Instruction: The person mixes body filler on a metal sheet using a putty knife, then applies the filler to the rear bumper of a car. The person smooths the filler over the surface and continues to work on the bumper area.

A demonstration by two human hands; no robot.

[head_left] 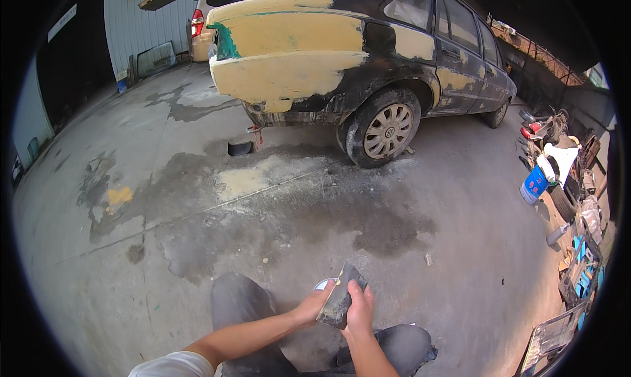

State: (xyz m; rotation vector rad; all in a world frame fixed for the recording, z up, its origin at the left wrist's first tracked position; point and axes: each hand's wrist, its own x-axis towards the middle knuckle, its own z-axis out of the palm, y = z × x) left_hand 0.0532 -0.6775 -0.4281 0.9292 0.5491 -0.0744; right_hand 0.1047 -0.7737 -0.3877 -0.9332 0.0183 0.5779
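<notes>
In front of my knees I hold a dark grey, flat rectangular sanding block [340, 303] with pale dust and smears on it, tilted upward. My left hand [311, 309] closes on its left side, and my right hand [359, 309] grips its right side with the thumb over the face. A small white rounded edge [323, 284] shows just beyond my left fingers; what it belongs to is hidden. Ahead stands a dark car [355, 55] whose rear quarter is coated in yellowish filler, with a green patch near the tail.
Pale dust [250, 180] and dark wet stains [388, 229] mark the concrete floor. A small black piece [240, 149] lies below the car's rear. Along the right are a blue-and-white bucket [535, 183], a tyre [563, 203] and scrap parts. Another vehicle [199, 28] stands behind.
</notes>
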